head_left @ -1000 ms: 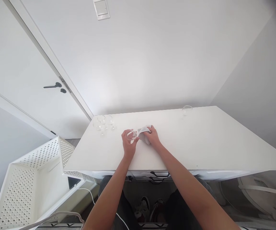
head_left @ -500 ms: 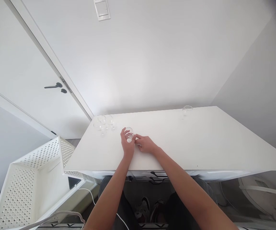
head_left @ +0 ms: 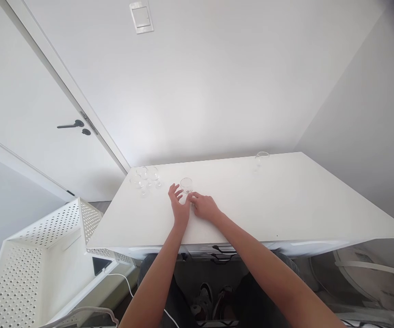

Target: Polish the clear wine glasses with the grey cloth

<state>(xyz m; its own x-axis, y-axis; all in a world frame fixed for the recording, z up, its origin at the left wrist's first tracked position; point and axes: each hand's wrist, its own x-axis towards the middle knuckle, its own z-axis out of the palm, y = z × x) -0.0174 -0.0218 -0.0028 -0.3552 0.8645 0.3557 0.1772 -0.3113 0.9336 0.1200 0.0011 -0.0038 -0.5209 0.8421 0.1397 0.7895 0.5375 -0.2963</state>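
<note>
Fingers parted and loosely curled, the left hand [head_left: 180,207] is open just beside the bowl of a clear glass [head_left: 186,184], its thumb close to the right fingertips. The right hand [head_left: 206,207] is half closed, bent fingers at the lower part of that glass; whether it grips the glass or merely touches it, I cannot tell. The glass looks upright near the middle of the white tabletop [head_left: 245,218], its foot hidden by the hands. Handling of this one seems well along, since no fingers wrap the bowl, but the right hand is not yet away from it. Farther left, three stemmed glasses [head_left: 152,173] stand clustered near the back corner, and a single glass [head_left: 262,158] stands well apart on the right, toward the back edge; neither hand touches these.
</note>
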